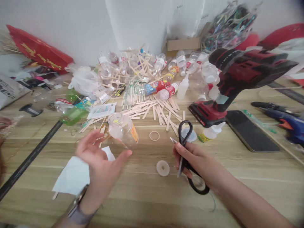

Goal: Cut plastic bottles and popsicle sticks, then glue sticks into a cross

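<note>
My right hand (190, 156) is closed around a pair of black-handled scissors (186, 131), their blades spread apart. With fingers and thumb apart and nothing between them, my left hand (102, 161) hovers just in front of a clear plastic jar (122, 129). This jar has an orange label and leans over. Between the hands lie a thin pale ring (154, 136) and a whitish disc with a small hole (162, 168). A white paper (71, 177) is partly hidden behind my left wrist.
A red cordless drill (228, 79) stands at right, near a phone (251, 129), a small glue bottle (210, 133) and a blue glue gun (293, 126). Wooden sticks (142, 107) and plastic bottles pile up at the back. A black bar (30, 158) crosses the left side.
</note>
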Tool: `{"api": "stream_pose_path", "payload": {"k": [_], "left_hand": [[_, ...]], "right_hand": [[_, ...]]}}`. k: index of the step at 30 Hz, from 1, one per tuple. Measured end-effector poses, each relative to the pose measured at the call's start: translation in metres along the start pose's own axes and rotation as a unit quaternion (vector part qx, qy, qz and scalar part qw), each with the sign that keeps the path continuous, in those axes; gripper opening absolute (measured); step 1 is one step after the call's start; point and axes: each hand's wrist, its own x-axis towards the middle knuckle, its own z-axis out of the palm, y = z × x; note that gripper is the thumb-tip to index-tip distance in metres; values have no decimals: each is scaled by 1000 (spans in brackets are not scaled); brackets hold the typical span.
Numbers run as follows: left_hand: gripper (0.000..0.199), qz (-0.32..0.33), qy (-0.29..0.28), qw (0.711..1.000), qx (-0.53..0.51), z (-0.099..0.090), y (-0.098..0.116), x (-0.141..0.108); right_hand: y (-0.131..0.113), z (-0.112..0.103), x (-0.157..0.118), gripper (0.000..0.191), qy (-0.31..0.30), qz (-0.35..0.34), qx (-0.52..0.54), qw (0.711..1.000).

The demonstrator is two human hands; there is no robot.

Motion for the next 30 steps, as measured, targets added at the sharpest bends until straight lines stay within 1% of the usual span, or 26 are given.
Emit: {"api": "stream_pose_path", "payload": {"k": [1,2,3,4,6,9,11,12,13,14,15,16,17,18,21,23,25,26,27,28,30], "left_hand": [[105,14,6,1000,-22,6,-5,7],[110,9,-5,999,-37,11,-8,13],[110,-26,-29,998,-50,17,-11,17],[104,-80,-53,993,-72,21,-11,21],[90,-147,-73,980,-109,25,-7,24],[81,-219,-111,946,-213,21,6,23],[71,-289,-179,896,-285,17,14,18],[66,-330,-220,860,-319,15,17,15],[62,-371,-260,819,-353,14,19,12],[59,-404,-289,774,-393,15,20,9],[56,-428,-307,731,-433,16,19,5],[53,-441,-312,701,-465,18,19,2],[51,-442,-308,687,-488,20,18,0],[49,-441,-302,680,-502,23,16,-3],[47,-447,-297,665,-519,27,11,-8],[51,-457,-292,660,-520,26,7,-11],[57,-475,-297,649,-514,24,3,-14],[59,-485,-304,642,-510,24,1,-16],[60,-493,-312,632,-510,24,0,-18],[60,-501,-319,621,-512,24,0,-19],[58,-513,-329,597,-521,25,1,-21]], "right_hand": [[0,1,0,60,-4,-2,7,1000],[1,2,-1,60,-8,-4,12,1000],[1,3,-1,60,-10,-6,12,1000],[1,4,-1,59,-12,-8,10,1000],[1,5,-3,59,-13,-14,-2,1000],[-1,6,-6,60,-18,-27,-22,999],[-3,7,-8,61,-24,-37,-28,999],[-4,7,-9,61,-28,-43,-30,998],[-5,8,-10,61,-30,-48,-34,998],[-6,9,-11,62,-35,-51,-39,997],[-6,9,-12,62,-39,-53,-47,997],[-6,10,-12,62,-44,-54,-55,996],[-5,10,-13,63,-50,-54,-65,995],[-4,11,-14,63,-57,-55,-76,994],[-1,12,-17,59,-73,-74,-125,987],[0,13,-20,51,-66,-107,-182,975],[-1,14,-23,40,-32,-175,-258,949],[-2,15,-24,35,-3,-225,-300,927],[-2,14,-24,31,33,-282,-344,895],[-3,14,-25,27,66,-339,-392,853],[-2,13,-24,26,123,-427,-487,752]]}}
